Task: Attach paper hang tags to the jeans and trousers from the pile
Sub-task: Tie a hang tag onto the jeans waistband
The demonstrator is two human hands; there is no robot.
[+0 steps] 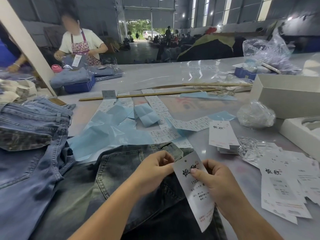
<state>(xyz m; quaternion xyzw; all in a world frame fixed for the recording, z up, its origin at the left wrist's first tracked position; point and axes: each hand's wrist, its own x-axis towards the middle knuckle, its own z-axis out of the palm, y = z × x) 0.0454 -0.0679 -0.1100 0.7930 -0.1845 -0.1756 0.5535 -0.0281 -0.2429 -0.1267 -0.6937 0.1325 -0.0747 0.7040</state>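
Note:
A dark washed pair of jeans (121, 181) lies flat on the table in front of me, waistband away from me. My right hand (213, 184) pinches a white paper hang tag (196, 193) with black characters, held over the waistband. My left hand (154, 168) grips the tag's top left edge beside a belt loop (174, 150). A pile of light blue jeans (29, 139) sits at the left. Loose hang tags (284, 186) lie spread at the right, and another stack of tags (222, 134) sits beyond my right hand.
Blue tissue sheets (110, 134) and strips of small stickers (159, 118) cover the table's middle. White boxes (287, 94) and a crumpled plastic bag (256, 115) stand at the right. Wooden sticks (147, 95) lie across the table. A person in an apron (81, 44) works at the far left.

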